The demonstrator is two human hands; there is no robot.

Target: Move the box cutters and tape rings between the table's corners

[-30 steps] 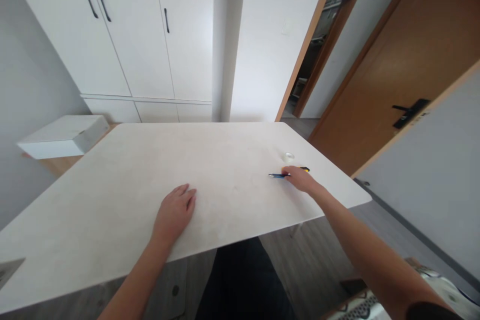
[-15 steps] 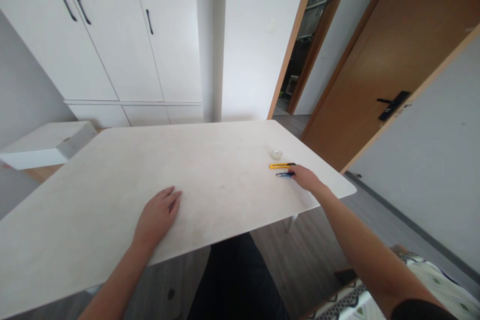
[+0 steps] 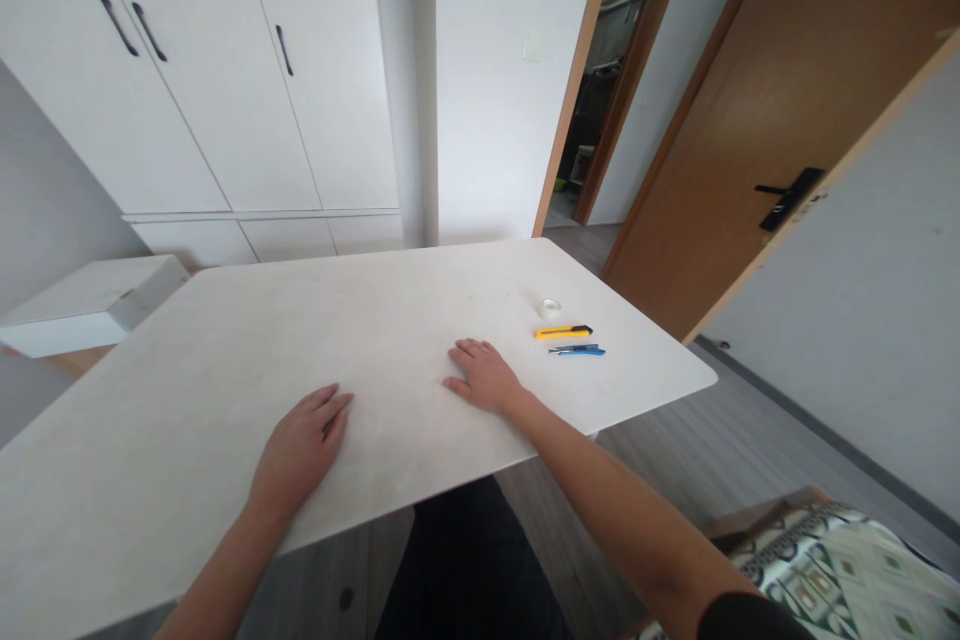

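My left hand (image 3: 301, 442) rests on the white table (image 3: 375, 320), fingers stretched forward and close together; a small dark gap shows by the thumb, and I see nothing held. My right hand (image 3: 484, 375) lies flat on the tabletop with fingers and thumb apart, holding nothing. To its right lies a slim blue tool (image 3: 577, 350) with a silvery tip; its exact kind is hard to make out. Just beyond that is a yellow box cutter (image 3: 562, 332) with a black end. A roll of clear tape (image 3: 550, 309) sits farthest back of the three.
A white box (image 3: 97, 300) stands beyond the table's left end. White cabinets (image 3: 247, 100) line the back wall. At right is a wooden door (image 3: 720, 140) with a black handle. A patterned cushioned seat (image 3: 832, 570) is at lower right.
My right hand has let go of the blue tool and moved left to the table's middle. The blue tool now lies in full view. My left hand stays on the table.
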